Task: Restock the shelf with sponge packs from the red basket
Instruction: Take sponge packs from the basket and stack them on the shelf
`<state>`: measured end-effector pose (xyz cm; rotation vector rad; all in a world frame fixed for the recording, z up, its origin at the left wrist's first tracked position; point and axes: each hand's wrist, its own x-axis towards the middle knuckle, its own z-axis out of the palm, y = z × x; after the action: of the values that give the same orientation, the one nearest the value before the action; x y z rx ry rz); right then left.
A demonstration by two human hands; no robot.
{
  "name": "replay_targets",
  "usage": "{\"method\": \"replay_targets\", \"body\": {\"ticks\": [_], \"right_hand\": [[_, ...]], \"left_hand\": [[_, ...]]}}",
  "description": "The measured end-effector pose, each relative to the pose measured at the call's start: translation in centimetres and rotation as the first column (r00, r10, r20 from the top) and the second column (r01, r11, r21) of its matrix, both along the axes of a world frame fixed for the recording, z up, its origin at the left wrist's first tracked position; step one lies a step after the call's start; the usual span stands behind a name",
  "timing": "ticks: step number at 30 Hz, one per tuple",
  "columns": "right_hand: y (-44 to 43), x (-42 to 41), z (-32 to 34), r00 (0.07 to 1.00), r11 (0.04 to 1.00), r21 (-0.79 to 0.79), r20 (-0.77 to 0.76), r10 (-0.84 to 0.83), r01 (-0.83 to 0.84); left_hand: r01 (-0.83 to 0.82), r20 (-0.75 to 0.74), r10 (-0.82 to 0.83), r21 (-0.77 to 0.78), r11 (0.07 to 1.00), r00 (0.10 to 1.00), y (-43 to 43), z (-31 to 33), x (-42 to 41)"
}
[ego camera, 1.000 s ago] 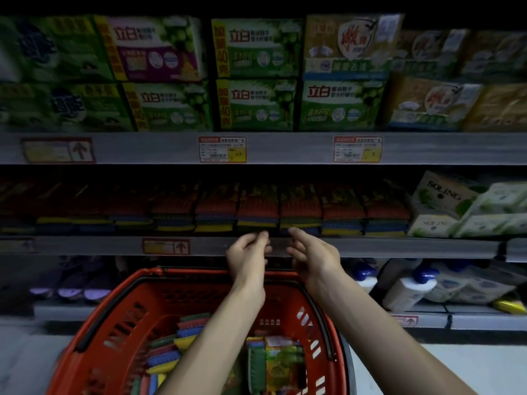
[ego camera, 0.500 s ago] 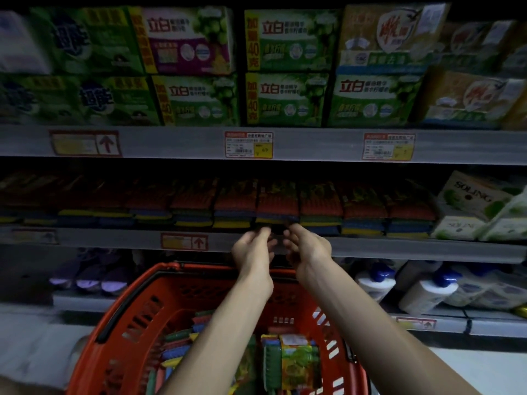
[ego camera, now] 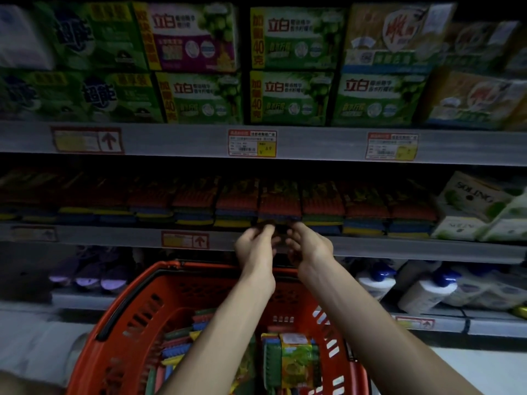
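Your L hand (ego camera: 255,246) & R hand (ego camera: 309,246) are at the shelf (ego camera: 399,248) front lip, close together. Fingers curl toward the sponge pack row (ego camera: 279,206) just above that lip. Too blurred to tell if either grips a pack. Red basket (ego camera: 119,323) sits below the shelf w/ loose sponge packs (ego camera: 293,357) inside.

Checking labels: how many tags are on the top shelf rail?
3: left tag with an arrow, middle tag, right tag. More may lie out of frame.
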<state>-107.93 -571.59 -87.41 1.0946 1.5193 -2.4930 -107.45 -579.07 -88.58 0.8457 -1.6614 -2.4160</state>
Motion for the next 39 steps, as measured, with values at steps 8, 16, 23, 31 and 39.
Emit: {"method": "replay_targets", "body": {"ticks": [8, 16, 23, 31, 39], "right_hand": [[0.5, 1.7, 0.3, 0.993, 0.992, 0.068, -0.025, 0.112, -0.110], [2.0, 5.6, 1.3, 0.947, 0.923, 0.279, -0.104, 0.303, -0.265], [2.1, 9.1, 1.0, 0.838, 0.658, 0.683, -0.121, 0.531, -0.318], [1.3, 13.8, -2.4, 0.618, -0.005, 0.914, 0.278, 0.735, -0.405], [-3.2, 13.3, -8.6, 0.370, -0.407, 0.740, 0.639, 0.675, -0.535]], "left_hand": [[0.115, -0.031, -0.126, -0.238, 0.965, 0.992, -1.7, -0.3, 1.2], [0.296, -0.033, -0.409, -0.640, 0.709, 0.912, -5.6, 0.5, 4.3], [0.343, 0.127, -0.640, -0.912, 0.225, 0.758, -11.4, 0.6, 8.2], [0.375, 0.334, -0.672, -0.923, -0.090, 0.660, -19.3, -1.5, 12.3], [0.302, 0.545, -0.526, -0.824, -0.479, 0.653, -26.2, -5.1, 14.6]]}}
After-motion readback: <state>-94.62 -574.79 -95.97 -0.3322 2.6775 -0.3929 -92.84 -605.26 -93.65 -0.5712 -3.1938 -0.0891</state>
